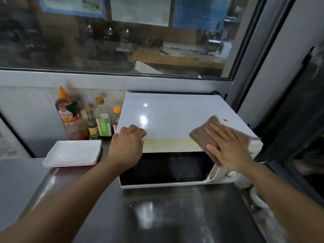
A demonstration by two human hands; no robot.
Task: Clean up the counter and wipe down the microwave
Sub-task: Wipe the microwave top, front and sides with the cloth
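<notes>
Our right hand (229, 148) lies flat with fingers spread, pressing a brown cloth (205, 135) onto the front right corner of the microwave (166, 113); the cloth drapes over the top edge and down onto the front. Our left hand (127, 144) is loosely curled, fingers bent over the front left corner of the microwave's top, gripping nothing but that edge. The microwave is white with a dark door and sits on the steel counter (157, 216), against the window frame. Just left of it stand 4 bottles we can make out, the biggest a sauce bottle (71, 116) with an orange cap, then a bottle with a green label (103, 120). In front of them sits a stack of white rectangular plates (73, 153), near our left wrist.
</notes>
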